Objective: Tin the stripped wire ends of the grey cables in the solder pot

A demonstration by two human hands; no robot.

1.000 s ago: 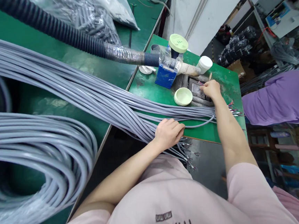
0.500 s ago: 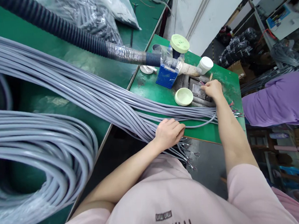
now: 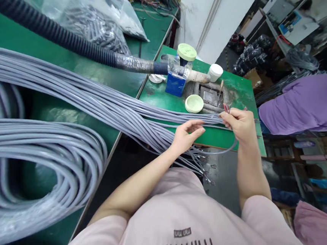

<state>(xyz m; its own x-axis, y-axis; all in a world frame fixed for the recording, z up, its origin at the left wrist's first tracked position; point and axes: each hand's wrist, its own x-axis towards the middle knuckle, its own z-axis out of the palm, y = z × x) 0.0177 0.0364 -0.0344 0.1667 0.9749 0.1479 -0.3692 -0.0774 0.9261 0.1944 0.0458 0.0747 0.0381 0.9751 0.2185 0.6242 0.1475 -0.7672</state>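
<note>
The right hand (image 3: 239, 124) has drawn back from the square metal plate (image 3: 210, 96) and grips a grey cable (image 3: 217, 153) near its end, coloured wires (image 3: 227, 108) poking up past the thumb. The left hand (image 3: 187, 136), earlier curled down on the cables, now has thumb and fingers parted. The shirt patch (image 3: 182, 232), upside down, seems to read "min min". The gripped cable loops below and between both hands

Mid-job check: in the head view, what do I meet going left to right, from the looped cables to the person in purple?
Looped grey cables → left hand → white lidded jar → right hand → person in purple.
</note>
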